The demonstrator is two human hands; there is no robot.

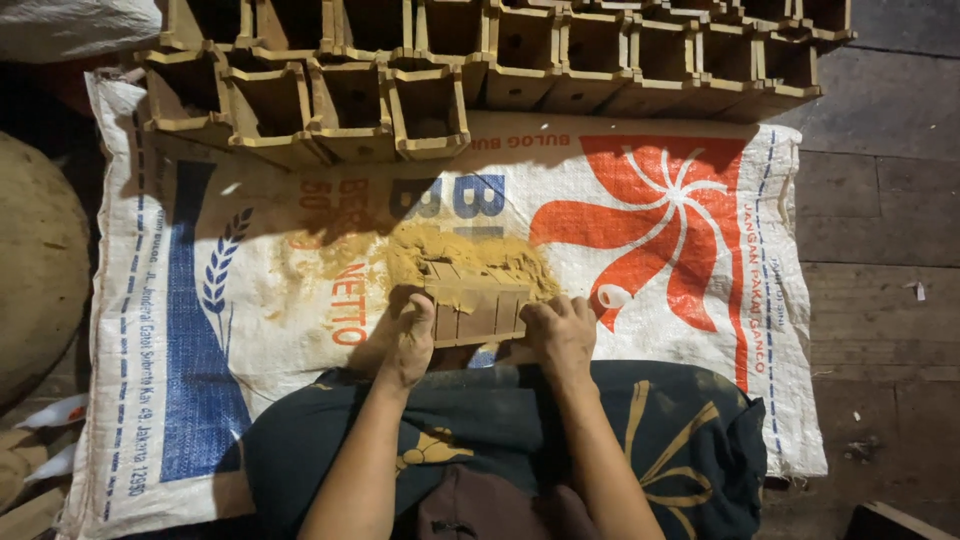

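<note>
A small rectangular wooden mould (478,305), tan with clay dust, rests on a white woven sack (250,260) spread over the floor. My left hand (410,340) grips its left side and my right hand (560,332) presses on its right side. Just behind the mould lies a patch of yellowish sandy powder (450,252). My forearms reach forward over a dark patterned cloth (660,440) that covers my lap.
Rows of square hollow clay blocks (430,105) are stacked along the sack's far edge. A large round tan mass (40,265) sits at the left. Grey plank flooring (880,250) runs along the right, with a dark object (890,522) at the bottom right.
</note>
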